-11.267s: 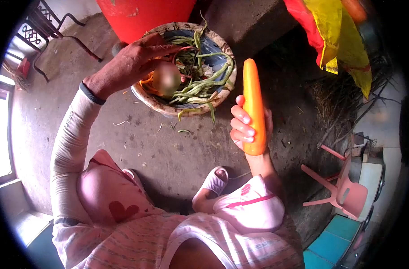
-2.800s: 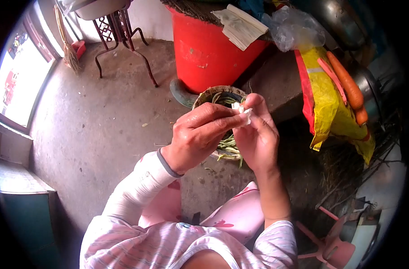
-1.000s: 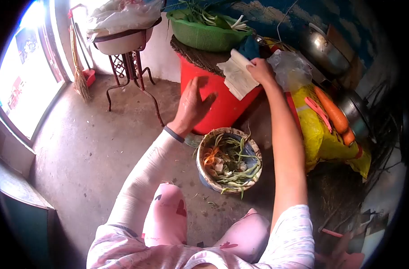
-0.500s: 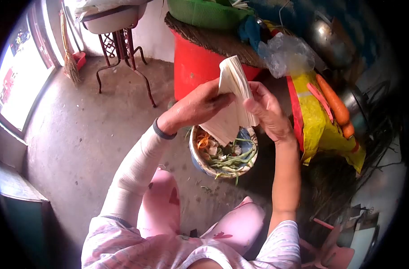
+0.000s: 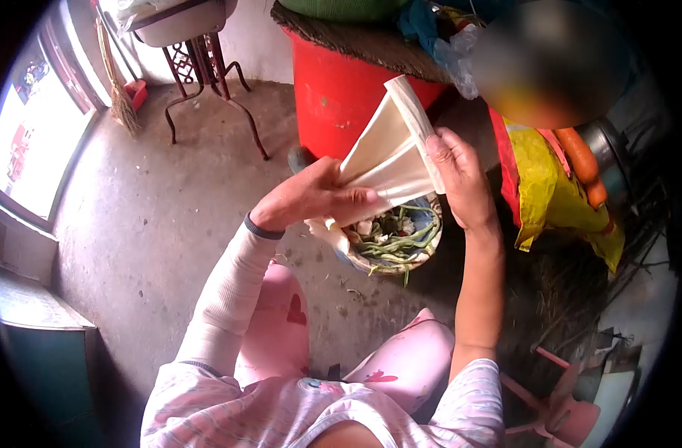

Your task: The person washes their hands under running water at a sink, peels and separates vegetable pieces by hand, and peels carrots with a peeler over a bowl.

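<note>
"Cream sheet (image 5: 389,160): where is it sitting, and what is securing it?"

"It is hanging between both hands, above the basin (image 5: 357,261) and in front of the red tub (image 5: 333,89). The left hand (image 5: 311,196) is partly closing, its thumb lying across the sheet and pinching it against the fingers. The right hand (image 5: 457,175) is closing on the folded right margin, its thumb pressing from the near side."

"Which edges are bounding the hands?"

"The tub is standing behind the sheet. The yellow bag (image 5: 544,194) is bordering the right hand's outer side; a blur is masking its upper end. Open floor (image 5: 162,224) is extending left toward the metal stand (image 5: 218,86) and the cabinet (image 5: 50,373). A loose flap is hanging at the basin's left rim; whether it is touching, I cannot tell. Green beans (image 5: 401,245) are lying inside the basin."

"What is differing from the earlier frame?"

"Compared with half a second ago, the sheet is spreading wide instead of forming a narrow bundle, the hands are standing farther apart, and the flap is now covering the basin's left rim."
</note>
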Motion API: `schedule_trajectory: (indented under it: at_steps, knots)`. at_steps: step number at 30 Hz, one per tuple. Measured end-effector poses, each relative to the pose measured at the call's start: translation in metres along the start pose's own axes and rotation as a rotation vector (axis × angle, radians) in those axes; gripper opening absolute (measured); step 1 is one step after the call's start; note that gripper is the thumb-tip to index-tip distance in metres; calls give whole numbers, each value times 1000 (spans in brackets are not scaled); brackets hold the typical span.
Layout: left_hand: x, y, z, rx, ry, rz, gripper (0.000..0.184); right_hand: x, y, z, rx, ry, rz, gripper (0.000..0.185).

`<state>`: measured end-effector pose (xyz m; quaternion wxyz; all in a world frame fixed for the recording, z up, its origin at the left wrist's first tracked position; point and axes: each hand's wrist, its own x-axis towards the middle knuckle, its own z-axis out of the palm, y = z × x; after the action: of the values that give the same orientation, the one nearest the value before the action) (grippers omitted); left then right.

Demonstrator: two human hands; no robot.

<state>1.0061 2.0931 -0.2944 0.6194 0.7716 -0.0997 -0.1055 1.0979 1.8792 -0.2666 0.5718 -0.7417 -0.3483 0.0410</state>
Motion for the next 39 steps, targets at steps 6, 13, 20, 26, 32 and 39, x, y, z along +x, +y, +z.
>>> schedule_trajectory:
  at_steps: [6,13,20,26,32,39]
  knots:
    - [-10,-22,-7,-170,12,125,34,19,-1,-31,-292,403,92,29]
    - [8,-38,-1,-452,192,73,50,156,7,-32,-825,343,-97,35]
    - [10,-56,-10,-843,291,320,46,200,23,-24,-789,379,-197,37]
    - [0,-28,-12,-820,458,642,45,51,-16,14,1191,-175,91,34]
    - [1,5,22,-904,270,632,38,-16,-8,34,1368,-133,221,36]
    - [8,1,56,30,710,744,22,-40,-19,45,1285,5,248,35]
